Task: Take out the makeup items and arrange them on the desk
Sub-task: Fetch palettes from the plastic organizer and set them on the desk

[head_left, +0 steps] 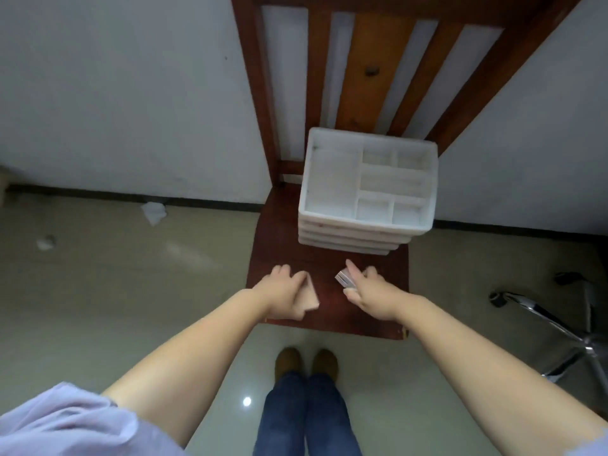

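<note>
The left hand [283, 291] pinches a flat pinkish item [309, 296], and the right hand [368, 287] pinches a small silvery item [343, 278], both over the front of the wooden chair seat [329, 311]. The white organizer [367, 189] sits at the seat's back right.

Views: one, head-worn; wide-angle
Facing: forward and steeply down
Near edge: own legs, floor
Centre: wooden chair [329, 291] seat, close
Far: wall
</note>
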Motion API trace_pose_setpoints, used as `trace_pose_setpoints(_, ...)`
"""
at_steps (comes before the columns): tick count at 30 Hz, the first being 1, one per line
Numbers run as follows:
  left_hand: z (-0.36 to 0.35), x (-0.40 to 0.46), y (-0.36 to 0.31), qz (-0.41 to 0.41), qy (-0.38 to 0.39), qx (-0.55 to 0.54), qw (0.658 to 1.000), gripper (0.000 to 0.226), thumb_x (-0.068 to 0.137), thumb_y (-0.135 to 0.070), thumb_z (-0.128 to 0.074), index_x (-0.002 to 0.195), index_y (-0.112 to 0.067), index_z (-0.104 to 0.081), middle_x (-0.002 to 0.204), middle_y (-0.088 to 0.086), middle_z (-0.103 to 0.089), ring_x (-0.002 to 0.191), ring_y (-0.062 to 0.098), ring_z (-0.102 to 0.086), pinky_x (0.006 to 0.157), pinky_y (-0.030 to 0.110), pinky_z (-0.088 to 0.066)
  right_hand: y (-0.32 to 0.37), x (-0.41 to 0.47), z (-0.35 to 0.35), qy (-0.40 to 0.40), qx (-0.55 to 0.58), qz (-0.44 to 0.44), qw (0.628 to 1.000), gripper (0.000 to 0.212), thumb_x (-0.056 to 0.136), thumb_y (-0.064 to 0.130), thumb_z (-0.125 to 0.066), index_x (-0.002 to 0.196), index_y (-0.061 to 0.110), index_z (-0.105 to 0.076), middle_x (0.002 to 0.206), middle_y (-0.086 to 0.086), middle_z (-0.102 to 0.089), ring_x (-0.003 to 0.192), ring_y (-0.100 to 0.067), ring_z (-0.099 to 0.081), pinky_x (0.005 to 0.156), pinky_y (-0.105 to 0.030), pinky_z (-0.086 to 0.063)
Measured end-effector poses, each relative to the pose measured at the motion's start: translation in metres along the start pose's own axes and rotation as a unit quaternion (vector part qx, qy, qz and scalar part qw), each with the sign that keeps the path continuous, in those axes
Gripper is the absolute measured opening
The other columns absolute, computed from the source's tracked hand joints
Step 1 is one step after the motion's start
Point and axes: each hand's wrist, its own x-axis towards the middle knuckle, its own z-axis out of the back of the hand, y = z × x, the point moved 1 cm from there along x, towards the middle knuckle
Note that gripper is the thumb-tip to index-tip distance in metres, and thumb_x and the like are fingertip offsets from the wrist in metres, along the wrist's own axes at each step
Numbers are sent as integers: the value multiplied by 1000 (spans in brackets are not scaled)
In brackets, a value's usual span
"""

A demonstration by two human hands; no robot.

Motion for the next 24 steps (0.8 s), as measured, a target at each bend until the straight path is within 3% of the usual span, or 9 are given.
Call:
trace_pose_setpoints(7,28,-136,12,109,-161,-129,972,77,74,-41,-65,139,-21,-28,123,11,-38,119,30,-34,99,40,-39,116,-63,41,-24,-201,166,965,66,96,39,-33,150,24,0,137,-20,-31,119,-36,-40,96,-42,-37)
trace_pose_setpoints(12,-10,-248,11,236,-267,-192,915,74,75,-41,-62,138,-22,-27,125,8,-37,120,27,-32,98,38,-39,208,-106,19,-35,-345,305,887,65,96,37,-35,150,25,-1,133,-17,-33,115,-35,-41,93,-43,-40)
trace_pose_setpoints(17,-102,-375,-8,389,-350,-264,810,75,73,-43,-64,137,-23,-29,124,8,-38,119,27,-34,98,36,-39,299,-172,-57,-42,-488,477,730,71,92,33,-44,150,23,-4,131,-16,-34,116,-33,-37,86,-40,-43)
trace_pose_setpoints(24,-289,-552,-102,593,-397,-357,603,83,70,-45,-65,140,-22,-26,129,10,-38,123,30,-34,102,36,-36,374,-314,-244,5,-561,673,482,69,94,45,-40,150,23,-6,134,-18,-34,121,-36,-38,93,-44,-44)
